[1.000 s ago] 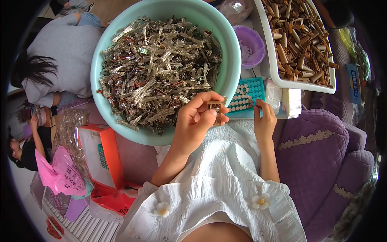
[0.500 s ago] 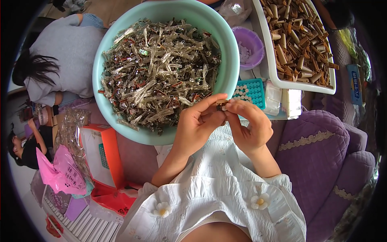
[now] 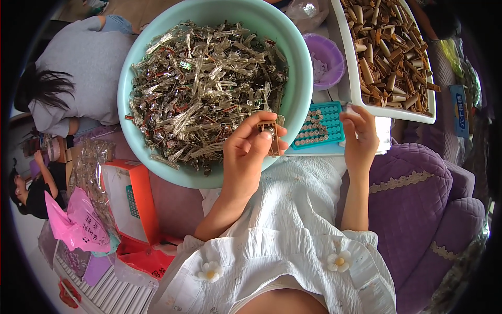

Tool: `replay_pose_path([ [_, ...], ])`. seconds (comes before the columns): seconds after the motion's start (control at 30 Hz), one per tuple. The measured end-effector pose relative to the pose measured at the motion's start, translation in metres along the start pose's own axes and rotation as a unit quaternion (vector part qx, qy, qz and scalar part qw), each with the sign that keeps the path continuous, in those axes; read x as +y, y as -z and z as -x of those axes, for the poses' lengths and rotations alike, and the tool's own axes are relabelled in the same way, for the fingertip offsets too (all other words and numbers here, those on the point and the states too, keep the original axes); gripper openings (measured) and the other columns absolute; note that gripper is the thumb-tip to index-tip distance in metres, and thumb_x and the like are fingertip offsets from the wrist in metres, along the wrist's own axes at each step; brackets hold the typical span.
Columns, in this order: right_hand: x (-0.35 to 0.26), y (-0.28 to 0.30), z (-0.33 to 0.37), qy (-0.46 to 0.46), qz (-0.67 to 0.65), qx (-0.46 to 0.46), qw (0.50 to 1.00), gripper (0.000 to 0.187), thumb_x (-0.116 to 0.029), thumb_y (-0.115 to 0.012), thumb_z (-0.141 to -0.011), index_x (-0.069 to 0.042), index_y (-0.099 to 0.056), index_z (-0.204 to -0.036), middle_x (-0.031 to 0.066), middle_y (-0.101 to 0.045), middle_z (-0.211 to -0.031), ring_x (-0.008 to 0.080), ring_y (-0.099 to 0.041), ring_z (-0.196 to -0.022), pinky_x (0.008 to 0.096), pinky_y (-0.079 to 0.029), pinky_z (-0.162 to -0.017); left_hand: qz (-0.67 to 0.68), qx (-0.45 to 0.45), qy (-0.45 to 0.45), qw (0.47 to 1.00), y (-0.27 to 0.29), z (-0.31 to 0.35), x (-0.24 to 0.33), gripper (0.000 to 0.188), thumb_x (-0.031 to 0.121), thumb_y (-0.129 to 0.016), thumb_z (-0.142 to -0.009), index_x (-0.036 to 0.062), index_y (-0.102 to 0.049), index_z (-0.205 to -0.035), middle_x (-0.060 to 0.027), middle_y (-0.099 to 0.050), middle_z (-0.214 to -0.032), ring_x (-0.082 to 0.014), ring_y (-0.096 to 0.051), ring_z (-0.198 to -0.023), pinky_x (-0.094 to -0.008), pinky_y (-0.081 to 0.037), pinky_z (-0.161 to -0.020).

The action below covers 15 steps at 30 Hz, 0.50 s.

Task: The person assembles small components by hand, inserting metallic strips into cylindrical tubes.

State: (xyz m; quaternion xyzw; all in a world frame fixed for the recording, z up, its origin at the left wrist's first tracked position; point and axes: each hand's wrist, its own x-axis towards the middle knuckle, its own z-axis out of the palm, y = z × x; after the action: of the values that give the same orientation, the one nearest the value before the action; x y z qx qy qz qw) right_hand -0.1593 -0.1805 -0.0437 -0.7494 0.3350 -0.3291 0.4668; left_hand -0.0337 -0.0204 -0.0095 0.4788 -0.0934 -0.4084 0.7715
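One seat (image 3: pixel 405 209) alongside, left fingers (image 3: pixel 256 149) grip one brown piece (image 3: pixel 274 140); right fingers' (image 3: pixel 354 119) grasp unclear.

You are in what looks like a home sitting area doubling as a small assembly workspace. The homely sign is the purple quilted sofa upholstery (image 3: pixel 410 209) with cream lace trim (image 3: pixel 402 181) at your right. The work signs crowd in front: a big mint-green tub (image 3: pixel 301 99) heaped with clear-cabled electronic parts (image 3: pixel 209 99), a white bin (image 3: pixel 395 113) of brown casings (image 3: pixel 384 57), and a teal grid tray (image 3: pixel 333 119). Someone in a grey shirt (image 3: pixel 86 63) is nearby, at your left.
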Motion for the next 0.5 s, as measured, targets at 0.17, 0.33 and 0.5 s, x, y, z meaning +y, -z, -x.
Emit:
replay_pose_path([
  [0.17,0.031,-0.005,0.011,0.020,0.230,-0.081,0.970,0.026,-0.001,-0.056,-0.074,-0.006,-0.052,-0.099,0.0085,-0.062,-0.081,0.0215,-0.060,-0.070,0.0295,-0.048,-0.061,-0.019,-0.016,-0.005,1.000,0.003,-0.001,0.000,0.026,0.011,-0.046,-0.084,0.0005,-0.047,-0.108,-0.0087,-0.057,-0.089,-0.0127,-0.057,-0.073,-0.0254,-0.046,-0.067],
  [0.33,0.038,-0.011,0.015,0.083,0.321,-0.108,0.937,0.022,-0.003,-0.057,-0.072,-0.007,-0.053,-0.094,0.0068,-0.060,-0.076,0.0235,-0.057,-0.073,0.0322,-0.047,-0.059,0.007,-0.035,0.009,0.999,0.003,-0.002,0.000,0.029,0.012,-0.049,-0.084,0.0002,-0.046,-0.110,-0.0091,-0.058,-0.090,-0.0141,-0.058,-0.075,-0.0258,-0.047,-0.069],
  [0.5,0.033,-0.014,0.010,0.054,0.287,-0.136,0.947,0.021,-0.002,-0.057,-0.072,-0.006,-0.053,-0.093,0.0084,-0.060,-0.076,0.0219,-0.058,-0.071,0.0296,-0.047,-0.060,0.007,-0.058,-0.001,0.998,0.007,-0.005,-0.003,0.033,0.013,-0.051,-0.084,-0.0004,-0.044,-0.114,-0.0106,-0.058,-0.091,-0.0159,-0.059,-0.078,-0.0266,-0.048,-0.071],
])
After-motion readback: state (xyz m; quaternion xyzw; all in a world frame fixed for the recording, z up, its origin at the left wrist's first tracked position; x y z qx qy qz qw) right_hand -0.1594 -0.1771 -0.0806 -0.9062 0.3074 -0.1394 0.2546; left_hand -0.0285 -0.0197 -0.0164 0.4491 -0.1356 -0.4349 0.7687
